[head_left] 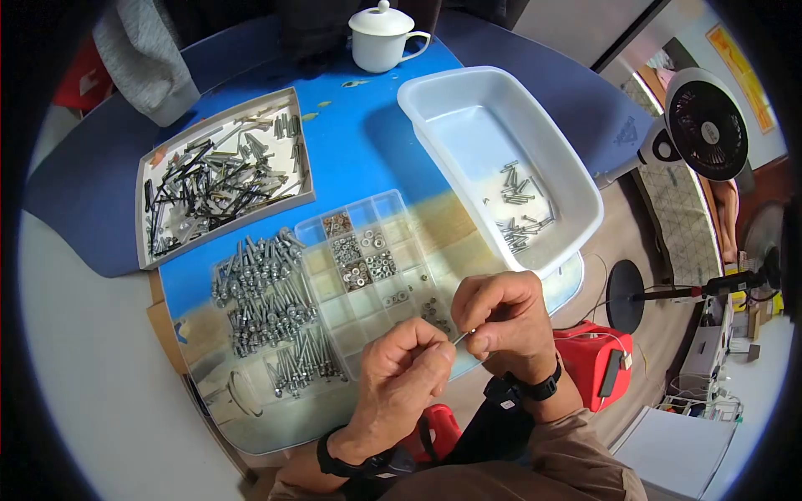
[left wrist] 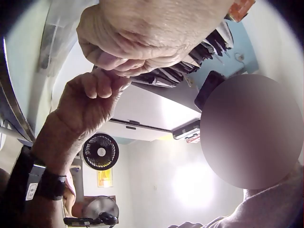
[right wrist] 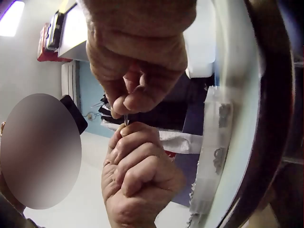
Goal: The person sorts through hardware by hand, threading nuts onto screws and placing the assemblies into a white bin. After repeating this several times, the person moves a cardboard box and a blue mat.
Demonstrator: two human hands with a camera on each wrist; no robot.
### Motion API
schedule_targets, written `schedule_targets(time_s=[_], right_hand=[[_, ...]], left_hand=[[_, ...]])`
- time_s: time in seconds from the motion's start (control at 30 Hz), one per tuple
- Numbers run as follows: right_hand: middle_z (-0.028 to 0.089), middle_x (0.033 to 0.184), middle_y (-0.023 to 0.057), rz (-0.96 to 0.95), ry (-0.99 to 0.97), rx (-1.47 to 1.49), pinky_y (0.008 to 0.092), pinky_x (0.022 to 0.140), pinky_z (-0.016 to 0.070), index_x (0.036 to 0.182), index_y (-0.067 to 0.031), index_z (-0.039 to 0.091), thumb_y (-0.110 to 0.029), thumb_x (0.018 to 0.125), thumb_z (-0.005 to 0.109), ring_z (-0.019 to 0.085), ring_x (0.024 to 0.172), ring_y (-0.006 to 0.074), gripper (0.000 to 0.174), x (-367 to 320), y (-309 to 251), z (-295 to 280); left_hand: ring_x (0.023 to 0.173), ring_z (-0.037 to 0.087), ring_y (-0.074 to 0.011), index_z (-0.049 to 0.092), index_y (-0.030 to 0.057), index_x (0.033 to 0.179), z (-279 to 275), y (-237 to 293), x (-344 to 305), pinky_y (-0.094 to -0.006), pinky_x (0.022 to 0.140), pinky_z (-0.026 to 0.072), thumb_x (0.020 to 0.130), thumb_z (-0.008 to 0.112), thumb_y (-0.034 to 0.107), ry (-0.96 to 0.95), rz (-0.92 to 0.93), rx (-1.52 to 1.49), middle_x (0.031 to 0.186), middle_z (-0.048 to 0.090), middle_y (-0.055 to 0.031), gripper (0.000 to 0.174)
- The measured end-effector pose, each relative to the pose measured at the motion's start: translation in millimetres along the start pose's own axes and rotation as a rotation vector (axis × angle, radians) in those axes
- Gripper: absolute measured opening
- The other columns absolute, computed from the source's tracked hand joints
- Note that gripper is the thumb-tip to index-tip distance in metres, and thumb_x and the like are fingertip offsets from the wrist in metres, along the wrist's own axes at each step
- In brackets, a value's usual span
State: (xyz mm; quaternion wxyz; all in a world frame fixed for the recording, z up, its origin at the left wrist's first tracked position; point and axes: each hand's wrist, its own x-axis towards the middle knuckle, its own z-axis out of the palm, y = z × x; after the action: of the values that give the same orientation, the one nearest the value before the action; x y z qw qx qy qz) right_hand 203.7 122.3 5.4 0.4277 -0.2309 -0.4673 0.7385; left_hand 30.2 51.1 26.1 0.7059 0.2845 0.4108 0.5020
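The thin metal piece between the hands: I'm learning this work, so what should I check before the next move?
1. Left hand grip on the thin metal piece: ok, pinched.
2. Right hand grip at the other end: ok, pinched.
3. Thread condition: cannot tell, too small.
4. Divided box near the hands: ok.
5. White basin upright: ok, metal fasteners inside.
6. Shallow tray sorted: not ok, mixed heap.

The left forearm (head_left: pixel 314 478) and the right forearm (head_left: pixel 561 407) extend forward and lean toward each other. The left hand (head_left: pixel 403 365) pinches with its thumb and index finger, and its other fingers are folded inward. The right hand (head_left: pixel 507 311) also pinches, with the index finger bent in an arch. The fingertips of both hands are very near each other.
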Motion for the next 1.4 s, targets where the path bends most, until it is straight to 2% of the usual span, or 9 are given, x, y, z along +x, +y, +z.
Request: schedule_targets(time_s=[0.3,0.37,0.6,0.87,1.1,1.17,1.3,1.37,1.4], right_hand=[[0.066,0.084,0.0111,0.047,-0.005,-0.027,0.0212,0.053,0.0447,0.085,0.0040,0.070,0.001,0.074,0.082,0.060,0.064,0.0101,0.017,0,-2,-2],[0.067,0.086,0.0119,0.000,-0.038,-0.114,0.0216,0.053,0.0457,0.089,0.0048,0.072,0.001,0.077,0.079,0.060,0.064,0.0101,0.015,0,-2,-5],[0.068,0.088,0.0144,0.021,-0.005,-0.084,0.0225,0.053,0.0480,0.098,0.0079,0.072,0.001,0.083,0.073,0.062,0.064,0.0123,0.016,-2,-7,-1],[0.070,0.082,0.0144,0.068,0.054,-0.083,0.0260,0.060,0.0566,0.095,0.0083,0.071,0.008,0.083,0.071,0.068,0.067,0.0157,0.012,-5,-2,-1],[0.070,0.081,0.0125,0.037,0.014,-0.130,0.0255,0.059,0.0550,0.094,0.0075,0.070,0.005,0.084,0.072,0.067,0.067,0.0150,0.011,-2,2,0],[0.069,0.079,0.0108,-0.080,-0.052,-0.252,0.0253,0.058,0.0523,0.093,0.0056,0.069,0.001,0.086,0.072,0.066,0.065,0.0139,0.008,-1,3,1],[0.067,0.076,0.0094,-0.176,-0.104,-0.416,0.0254,0.056,0.0496,0.091,0.0035,0.068,-0.003,0.088,0.071,0.065,0.063,0.0133,0.007,1,2,6],[0.068,0.072,0.0134,-0.108,-0.068,-0.420,0.0288,0.059,0.0506,0.084,0.0051,0.067,-0.008,0.088,0.072,0.065,0.063,0.0194,0.015,-1,3,10],[0.068,0.072,0.0134,-0.107,-0.069,-0.420,0.0288,0.059,0.0506,0.084,0.0051,0.067,-0.008,0.088,0.072,0.065,0.063,0.0194,0.015,0,4,11]], left_hand=[[0.048,0.037,-0.0035,0.056,0.0020,0.086,0,-3,4,-0.0201,0.043,0.0280,0.096,0.056,0.010,0.005,-0.025,0.023,0.059,0.047,0.0014,0.013],[0.048,0.037,-0.0031,0.056,0.0021,0.086,-1,-3,5,-0.0196,0.043,0.0281,0.096,0.056,0.010,0.011,-0.031,0.042,0.059,0.047,0.0015,0.013],[0.049,0.037,-0.0027,0.056,0.0023,0.086,-2,-1,5,-0.0187,0.043,0.0284,0.096,0.057,0.010,0.032,-0.046,0.031,0.061,0.048,0.0012,0.013],[0.050,0.038,-0.0031,0.055,0.0029,0.087,-2,1,4,-0.0185,0.043,0.0285,0.096,0.056,0.012,0.045,-0.062,-0.003,0.061,0.048,0.0010,0.013],[0.048,0.037,-0.0033,0.055,0.0018,0.086,-8,3,3,-0.0192,0.043,0.0279,0.095,0.056,0.010,0.032,-0.054,0.026,0.060,0.047,0.0013,0.013],[0.053,0.042,-0.0007,0.059,0.0033,0.084,-12,3,2,-0.0194,0.047,0.0303,0.095,0.058,0.008,0.005,-0.057,-0.025,0.062,0.051,0.0046,0.013],[0.055,0.043,-0.0007,0.058,0.0033,0.083,-16,6,-1,-0.0198,0.048,0.0312,0.094,0.059,0.007,0.015,-0.040,0.008,0.062,0.051,0.0047,0.012],[0.056,0.044,-0.0007,0.059,0.0033,0.082,-20,9,-2,-0.0203,0.048,0.0319,0.093,0.061,0.007,0.004,-0.039,0.110,0.063,0.053,0.0051,0.011],[0.056,0.044,-0.0007,0.059,0.0033,0.082,-21,10,-3,-0.0203,0.048,0.0319,0.093,0.061,0.007,0.006,-0.038,0.109,0.063,0.053,0.0051,0.011]])
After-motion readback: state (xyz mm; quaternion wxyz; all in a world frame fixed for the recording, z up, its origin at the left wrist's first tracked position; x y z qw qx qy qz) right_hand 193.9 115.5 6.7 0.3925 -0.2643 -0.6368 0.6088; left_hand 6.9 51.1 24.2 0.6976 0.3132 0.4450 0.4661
